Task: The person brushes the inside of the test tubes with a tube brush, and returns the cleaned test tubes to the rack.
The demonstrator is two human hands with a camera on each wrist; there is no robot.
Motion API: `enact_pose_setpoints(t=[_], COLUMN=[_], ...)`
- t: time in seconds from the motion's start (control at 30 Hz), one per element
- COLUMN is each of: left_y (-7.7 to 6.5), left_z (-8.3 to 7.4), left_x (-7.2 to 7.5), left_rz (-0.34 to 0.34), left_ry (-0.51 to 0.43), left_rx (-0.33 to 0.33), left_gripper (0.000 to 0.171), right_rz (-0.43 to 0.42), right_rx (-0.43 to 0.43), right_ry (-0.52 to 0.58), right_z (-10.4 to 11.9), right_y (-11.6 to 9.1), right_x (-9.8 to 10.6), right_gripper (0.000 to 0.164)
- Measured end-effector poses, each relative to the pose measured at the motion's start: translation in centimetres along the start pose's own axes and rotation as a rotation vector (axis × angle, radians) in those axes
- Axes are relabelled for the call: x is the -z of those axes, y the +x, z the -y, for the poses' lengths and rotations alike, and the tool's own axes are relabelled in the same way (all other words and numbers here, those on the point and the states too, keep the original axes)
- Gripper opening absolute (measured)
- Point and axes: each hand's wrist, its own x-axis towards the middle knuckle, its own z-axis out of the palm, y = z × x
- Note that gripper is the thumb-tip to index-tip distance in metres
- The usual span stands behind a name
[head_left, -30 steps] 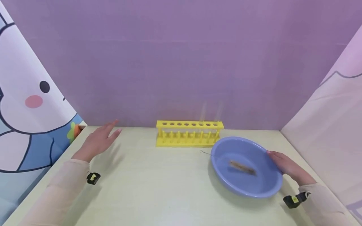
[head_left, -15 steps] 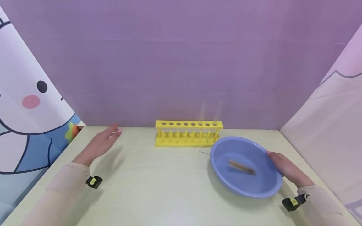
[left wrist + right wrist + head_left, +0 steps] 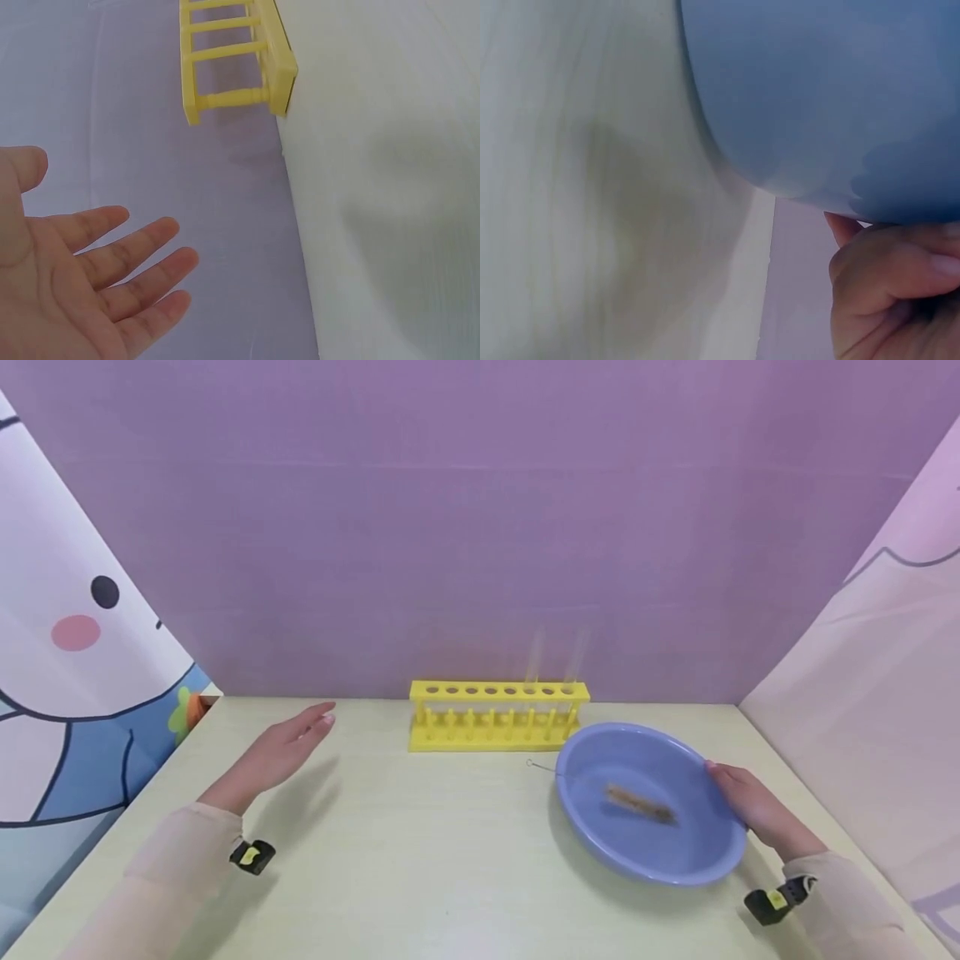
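Observation:
My right hand (image 3: 763, 806) grips the right rim of a blue plastic basin (image 3: 645, 860), thumb at the rim and fingers curled beneath it in the right wrist view. Inside the basin lies a test tube brush (image 3: 640, 804) with brown bristles; its looped wire handle sticks out past the left rim. Over the left part of the table, my left hand (image 3: 272, 756) hovers with nothing in it, its fingers extended and spread in the left wrist view. Behind the basin, a yellow test tube rack (image 3: 491, 745) stands upright, with two clear test tubes (image 3: 534, 660) in its right-hand holes.
The pale table (image 3: 420, 852) meets a purple backdrop (image 3: 480, 543) just behind the rack. A cartoon-printed cloth (image 3: 75, 718) hangs at the left, and a pale pink cloth (image 3: 885, 693) at the right. The basin's left rim is close to the rack's right end.
My left hand has shifted slightly right and lower, staying off the table. My right hand keeps hold of the basin, which has hardly moved. The head view has turned slightly.

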Motion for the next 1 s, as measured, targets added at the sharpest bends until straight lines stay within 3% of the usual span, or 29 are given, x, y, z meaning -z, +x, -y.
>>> enact_pose_setpoints(t=[0.3,0.67,1.0], left_y=[-0.3,-1.0,-0.2], left_z=[-0.6,-0.8,-1.1], left_x=[-0.5,-0.9,-1.7], left_rz=[0.006,0.023,0.050], left_ry=[-0.017,0.001,-0.064], left_rx=[-0.019,-0.021,-0.016], left_gripper=[0.066,0.064,0.067], right_rz=[0.046,0.088,0.190], right_rx=[0.013,-0.038,0.028], right_ry=[0.064,0.108,0.130], right_z=[0.5,1.2,2.5], right_y=[-0.2,-0.1,0.0], right_x=[-0.3,-1.8,-2.9], right_gripper=[0.055,0.054,0.052])
